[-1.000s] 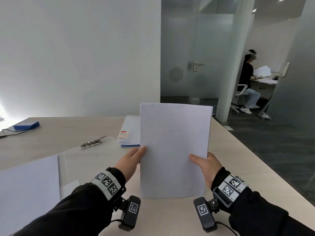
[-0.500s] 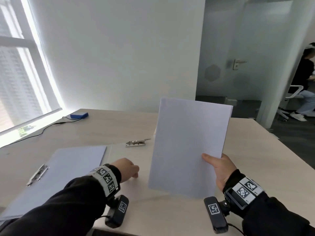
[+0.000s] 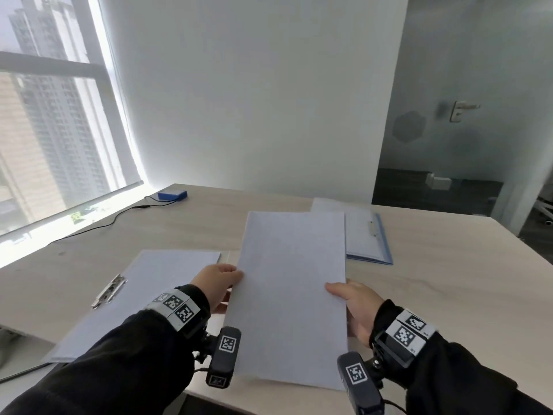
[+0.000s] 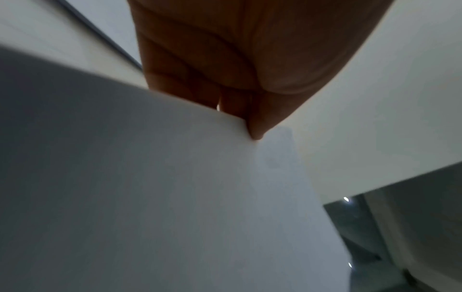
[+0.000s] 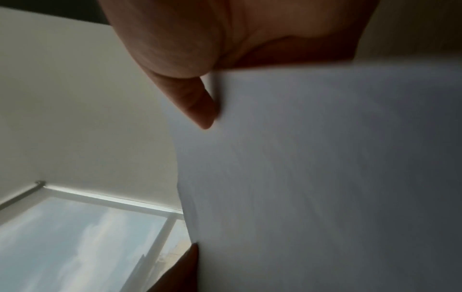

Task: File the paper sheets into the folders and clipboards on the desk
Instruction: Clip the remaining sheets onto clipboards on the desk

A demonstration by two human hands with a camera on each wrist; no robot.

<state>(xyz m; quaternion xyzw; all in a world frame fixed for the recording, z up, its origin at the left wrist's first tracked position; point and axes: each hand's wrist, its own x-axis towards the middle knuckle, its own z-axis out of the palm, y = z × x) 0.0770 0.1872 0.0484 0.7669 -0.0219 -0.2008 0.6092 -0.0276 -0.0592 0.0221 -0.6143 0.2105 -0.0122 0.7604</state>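
Nearest to me, both black-sleeved arms reach out over the desk edge, and between them hangs a stack of plain white paper sheets (image 3: 291,295), held tilted off the pale wooden desk (image 3: 449,280) with its lower edge close to the near rim. The right hand (image 3: 357,310) pinches the stack's right edge, thumb laid on the upper face and fingers curled behind. The left hand (image 3: 217,284) meets the left edge; in the left wrist view its thumb presses on the sheet with curled fingers behind, so it too has hold of the paper.

Just left of the stack, a flat clipboard with a silver metal clip (image 3: 109,290) lies on the desk, a white sheet (image 3: 143,295) already covering it. Beyond the stack, to the right, rests a light blue folder (image 3: 366,238) with paper inside. Farther off by the window sits a small blue box (image 3: 172,194) with a black cable.

I judge the step in hand to be carrying the squared stack toward a holder. Which one is meant I cannot tell. The next move would call for one hand to free itself and lift a clip or cover while the other keeps the sheets aligned.
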